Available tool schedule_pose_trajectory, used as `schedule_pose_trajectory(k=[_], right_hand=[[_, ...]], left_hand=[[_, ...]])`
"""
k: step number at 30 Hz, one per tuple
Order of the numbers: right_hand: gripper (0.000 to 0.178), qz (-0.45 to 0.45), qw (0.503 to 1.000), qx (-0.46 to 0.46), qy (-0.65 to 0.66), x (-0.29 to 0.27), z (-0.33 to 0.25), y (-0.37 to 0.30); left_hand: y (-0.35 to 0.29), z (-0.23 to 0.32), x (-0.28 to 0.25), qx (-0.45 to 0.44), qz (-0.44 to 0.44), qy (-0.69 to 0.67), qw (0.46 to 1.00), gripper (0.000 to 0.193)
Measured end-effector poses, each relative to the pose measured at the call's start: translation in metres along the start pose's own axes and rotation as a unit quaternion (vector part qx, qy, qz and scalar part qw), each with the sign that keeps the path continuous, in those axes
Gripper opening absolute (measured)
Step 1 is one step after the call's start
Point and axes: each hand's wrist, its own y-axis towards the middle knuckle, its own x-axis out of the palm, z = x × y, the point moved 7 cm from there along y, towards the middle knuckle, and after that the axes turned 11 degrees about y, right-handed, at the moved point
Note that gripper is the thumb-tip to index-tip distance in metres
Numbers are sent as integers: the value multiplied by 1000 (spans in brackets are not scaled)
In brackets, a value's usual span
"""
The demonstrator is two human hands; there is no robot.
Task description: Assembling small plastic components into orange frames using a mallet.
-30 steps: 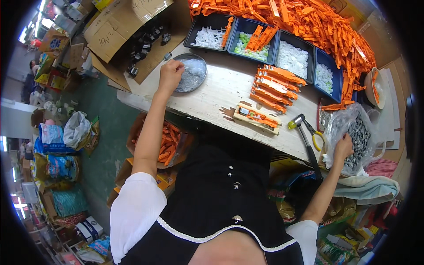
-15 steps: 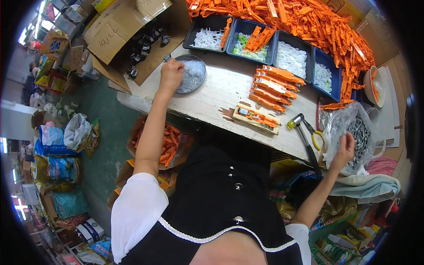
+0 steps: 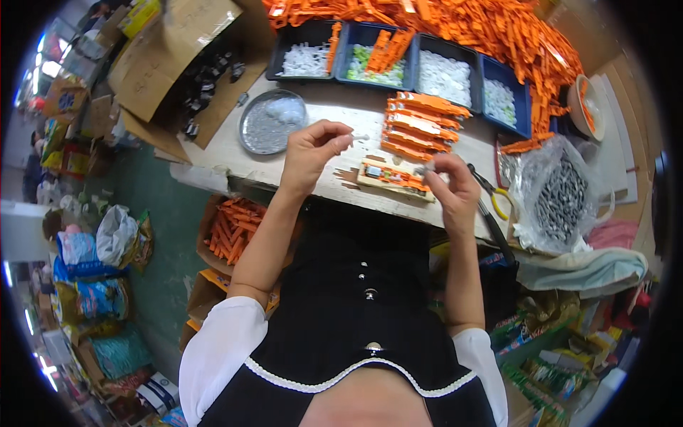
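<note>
My left hand (image 3: pixel 316 153) is in front of the round metal dish (image 3: pixel 246 135), thumb and forefinger closed on a small pale piece (image 3: pixel 361 136) too small to make out. Lower right of it, my right hand (image 3: pixel 457 191) pinches a small grey part (image 3: pixel 426 169) over the right end of an orange plastic assembly (image 3: pixel 395 176). That assembly lies in a pale wooden block (image 3: pixel 370 181) near the table's front edge. Small shiny pieces fill the dish. Behind the block, several orange assemblies (image 3: pixel 423 127) lie stacked in a row.
A clear bag of grey parts (image 3: pixel 565 192) sits at the right, beside yellow-handled pliers (image 3: pixel 504 206) and a hammer (image 3: pixel 494 231). Several dark trays (image 3: pixel 343 78) of white and green pieces line the back, before an orange heap (image 3: pixel 498 35). A cardboard box (image 3: pixel 167 60) stands left.
My left hand has left the dish and come right with a small pale piece. My right hand has moved left from the bag to the wooden block, holding a grey part.
</note>
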Motion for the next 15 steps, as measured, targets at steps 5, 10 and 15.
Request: schedule_pose_trajectory(k=[5, 10, 15], right_hand=[[26, 10, 992, 38, 118, 11, 2, 3], [18, 34, 989, 17, 145, 6, 3, -2], [18, 53, 991, 8, 125, 4, 4, -4]], left_hand=[[-11, -4, 36, -16, -57, -70, 996, 16], [-12, -6, 42, -1, -82, -48, 995, 15], [-13, -8, 45, -2, -87, -40, 995, 15]])
